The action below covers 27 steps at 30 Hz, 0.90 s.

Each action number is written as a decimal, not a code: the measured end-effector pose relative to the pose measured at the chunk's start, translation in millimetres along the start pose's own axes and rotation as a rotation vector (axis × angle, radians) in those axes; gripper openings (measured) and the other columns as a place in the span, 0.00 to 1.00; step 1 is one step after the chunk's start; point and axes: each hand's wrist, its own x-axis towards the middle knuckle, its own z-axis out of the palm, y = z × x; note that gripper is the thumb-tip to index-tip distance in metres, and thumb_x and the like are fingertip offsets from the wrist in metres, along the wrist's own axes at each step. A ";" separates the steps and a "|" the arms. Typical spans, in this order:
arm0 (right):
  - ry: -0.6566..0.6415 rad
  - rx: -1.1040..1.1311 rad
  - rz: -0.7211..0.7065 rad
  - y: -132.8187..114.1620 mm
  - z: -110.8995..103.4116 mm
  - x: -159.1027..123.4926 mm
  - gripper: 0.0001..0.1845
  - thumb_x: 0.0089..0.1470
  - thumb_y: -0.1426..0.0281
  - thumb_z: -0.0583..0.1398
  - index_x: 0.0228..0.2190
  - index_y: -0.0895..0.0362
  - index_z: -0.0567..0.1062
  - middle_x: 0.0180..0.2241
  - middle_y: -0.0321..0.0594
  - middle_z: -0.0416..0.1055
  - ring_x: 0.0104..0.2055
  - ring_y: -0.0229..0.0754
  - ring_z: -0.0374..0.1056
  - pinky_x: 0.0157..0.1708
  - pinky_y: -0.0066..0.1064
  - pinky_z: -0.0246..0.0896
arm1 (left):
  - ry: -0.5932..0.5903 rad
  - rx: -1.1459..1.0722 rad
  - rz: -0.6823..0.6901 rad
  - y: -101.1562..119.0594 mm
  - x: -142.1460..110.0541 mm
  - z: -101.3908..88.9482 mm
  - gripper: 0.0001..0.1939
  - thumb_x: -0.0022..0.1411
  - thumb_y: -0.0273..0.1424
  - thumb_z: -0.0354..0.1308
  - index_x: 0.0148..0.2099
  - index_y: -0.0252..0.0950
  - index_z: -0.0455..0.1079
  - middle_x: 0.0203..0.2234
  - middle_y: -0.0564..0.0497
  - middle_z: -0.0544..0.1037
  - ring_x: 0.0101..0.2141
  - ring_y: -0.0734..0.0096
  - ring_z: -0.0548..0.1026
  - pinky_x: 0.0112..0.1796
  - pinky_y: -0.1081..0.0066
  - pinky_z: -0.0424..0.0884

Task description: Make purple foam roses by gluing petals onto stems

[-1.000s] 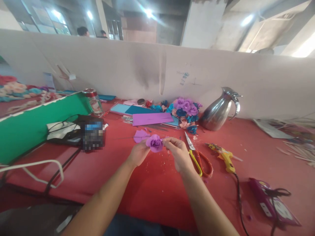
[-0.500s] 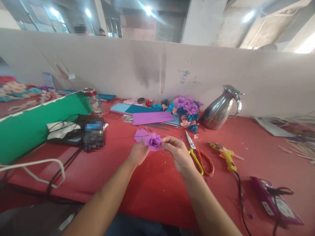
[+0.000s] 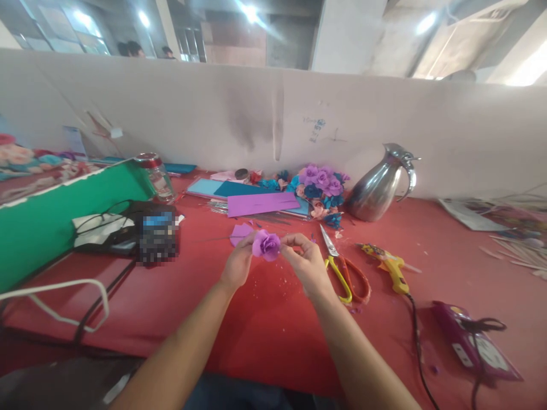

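Observation:
Between my hands, above the red table (image 3: pixel 265 341), is a purple paper flower (image 3: pixel 266 245) with layered petals. My left hand (image 3: pixel 237 263) is closed on its left side, where a thin dark stem points left. The thumb and fingers of my right hand (image 3: pixel 302 259) pinch the petals at its right edge. Loose purple petals (image 3: pixel 240 233) lie behind my left hand. Scissors (image 3: pixel 338 265) with one yellow and one red-orange handle rest just right of my right hand, and farther right lies a yellow glue gun (image 3: pixel 391 267).
At the back are a purple paper strip (image 3: pixel 262 204), a bunch of paper flowers (image 3: pixel 320 185) and a steel jug (image 3: pixel 380 182). A glass jar (image 3: pixel 157 179) stands by the green divider (image 3: pixel 85 205). A maroon box (image 3: pixel 474 341) with a cable lies front right.
The flower has turned a little in my fingers, its centre now facing more to the right. The whole view has shifted slightly; both hands keep their hold.

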 end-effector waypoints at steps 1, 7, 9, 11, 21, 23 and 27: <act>-0.002 0.003 -0.005 -0.3 0.1 -0.3 0.09 0.44 0.63 0.60 0.24 0.56 0.74 0.26 0.36 0.71 0.31 0.39 0.63 0.32 0.29 0.57 | 0.003 0.007 0.006 -0.2 0.0 -0.3 0.06 0.49 0.34 0.63 0.28 0.37 0.77 0.28 0.51 0.77 0.36 0.63 0.71 0.45 0.65 0.65; 0.019 -0.018 -0.052 4.0 0.5 0.1 0.08 0.45 0.64 0.60 0.24 0.56 0.74 0.26 0.36 0.70 0.31 0.40 0.63 0.30 0.28 0.56 | -0.027 0.044 0.009 -2.1 0.1 -2.7 0.07 0.51 0.34 0.62 0.31 0.37 0.78 0.28 0.52 0.77 0.36 0.64 0.72 0.45 0.66 0.64; 0.026 -0.028 -0.059 6.6 0.3 1.2 0.06 0.44 0.66 0.59 0.24 0.56 0.74 0.26 0.36 0.70 0.31 0.40 0.64 0.30 0.29 0.56 | -0.036 0.048 0.009 -2.0 0.2 -2.8 0.07 0.52 0.34 0.62 0.32 0.37 0.78 0.29 0.52 0.78 0.37 0.64 0.72 0.46 0.66 0.64; 0.024 -0.028 -0.056 7.9 -0.1 1.9 0.06 0.44 0.67 0.59 0.23 0.56 0.74 0.26 0.36 0.71 0.31 0.40 0.64 0.30 0.29 0.56 | -0.036 0.047 0.011 -1.3 0.1 -2.2 0.08 0.52 0.34 0.62 0.33 0.38 0.79 0.30 0.51 0.78 0.37 0.63 0.72 0.46 0.66 0.64; 0.017 -0.021 -0.059 5.6 -1.2 1.5 0.07 0.44 0.66 0.60 0.24 0.56 0.75 0.26 0.36 0.71 0.32 0.41 0.65 0.32 0.30 0.58 | -0.080 0.073 -0.043 0.2 -0.6 -0.9 0.07 0.51 0.35 0.62 0.31 0.37 0.78 0.29 0.51 0.77 0.37 0.63 0.71 0.47 0.64 0.62; 0.016 -0.025 -0.073 5.8 -1.3 2.3 0.07 0.44 0.66 0.60 0.23 0.56 0.75 0.27 0.37 0.72 0.33 0.41 0.66 0.34 0.30 0.59 | -0.087 0.058 -0.046 -1.9 -0.6 -2.6 0.08 0.52 0.35 0.62 0.32 0.37 0.79 0.30 0.51 0.77 0.37 0.63 0.71 0.47 0.64 0.62; 0.044 0.010 0.017 3.2 -0.5 3.1 0.09 0.44 0.64 0.59 0.22 0.56 0.74 0.25 0.35 0.71 0.31 0.39 0.65 0.33 0.30 0.58 | -0.091 0.033 -0.042 -4.6 -0.8 -4.9 0.10 0.53 0.35 0.60 0.34 0.37 0.79 0.30 0.50 0.78 0.36 0.62 0.71 0.45 0.63 0.63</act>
